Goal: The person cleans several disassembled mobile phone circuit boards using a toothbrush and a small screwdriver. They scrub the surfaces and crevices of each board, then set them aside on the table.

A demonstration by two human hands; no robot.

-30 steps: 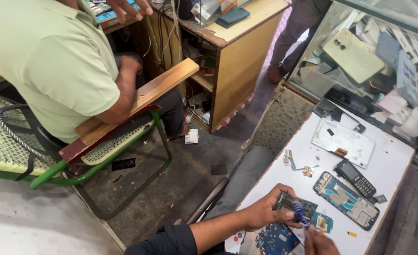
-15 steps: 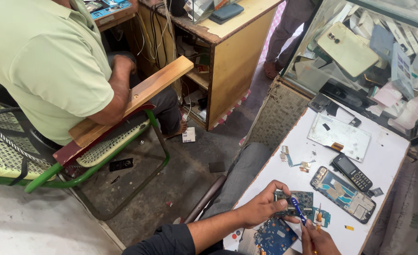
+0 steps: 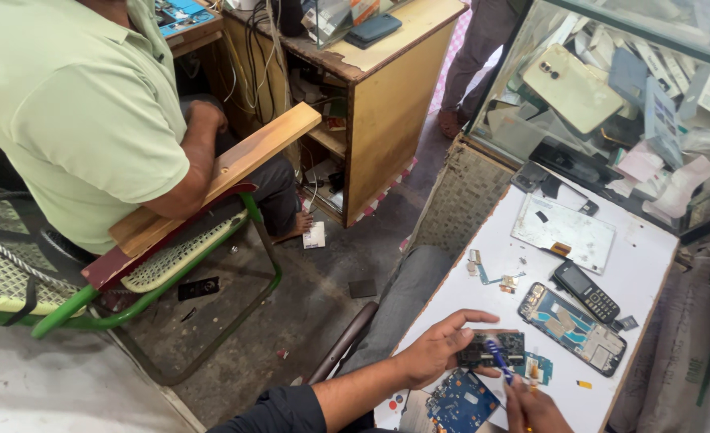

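Observation:
My left hand [image 3: 439,346] presses a small dark circuit board [image 3: 495,349] down on the white table [image 3: 651,265], fingers curled over its left edge. My right hand [image 3: 535,409] at the bottom edge grips a blue-handled screwdriver [image 3: 499,361] whose tip rests on that board. A blue circuit board [image 3: 461,402] lies just below my hands. To the right lies an opened phone frame [image 3: 571,327] with its insides showing.
A small black keypad phone [image 3: 586,292], a white phone back panel [image 3: 563,232] and loose small parts lie farther up the table. A glass display case [image 3: 627,96] stands behind. A person in a green shirt [image 3: 58,112] sits on a green-framed chair [image 3: 163,265] at left, by a wooden desk [image 3: 379,120].
The view has shifted slightly up and left. My hands stay on the small board with the screwdriver. The seated person has barely moved.

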